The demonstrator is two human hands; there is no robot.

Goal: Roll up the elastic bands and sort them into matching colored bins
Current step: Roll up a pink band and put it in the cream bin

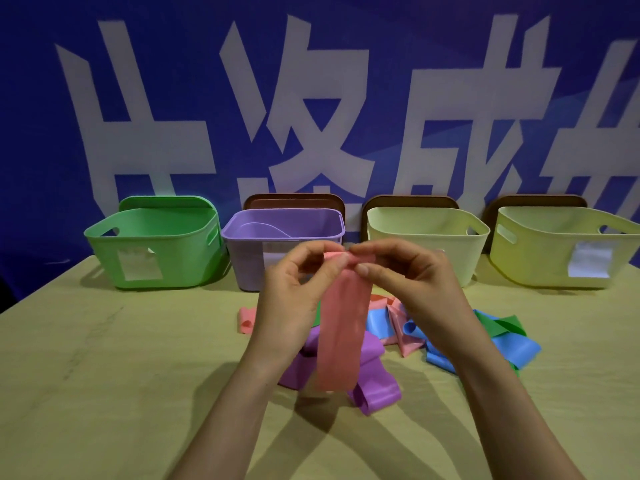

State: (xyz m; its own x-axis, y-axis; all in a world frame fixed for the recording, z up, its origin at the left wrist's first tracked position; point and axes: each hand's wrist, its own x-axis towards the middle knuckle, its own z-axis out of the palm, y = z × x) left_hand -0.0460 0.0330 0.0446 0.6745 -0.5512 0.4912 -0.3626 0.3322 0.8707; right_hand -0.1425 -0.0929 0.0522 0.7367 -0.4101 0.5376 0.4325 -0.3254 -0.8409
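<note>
My left hand (298, 289) and my right hand (412, 275) both pinch the top end of a pink elastic band (341, 327), which hangs down in front of me above the table. Below it lies a heap of loose bands: purple (374, 386), blue (512, 351), green (502, 323) and more pink (247, 320). Along the back stand a green bin (152, 247), a purple bin (249, 258), a cream bin (426, 247) and a pale yellow bin (554, 251). The purple bin holds something pale purple.
The bins stand on a light wooden table (104, 375) against a blue banner (311, 98) with large white characters. Brown lids (294, 200) lean behind three bins, a green one behind the green bin. White labels are stuck on the bin fronts.
</note>
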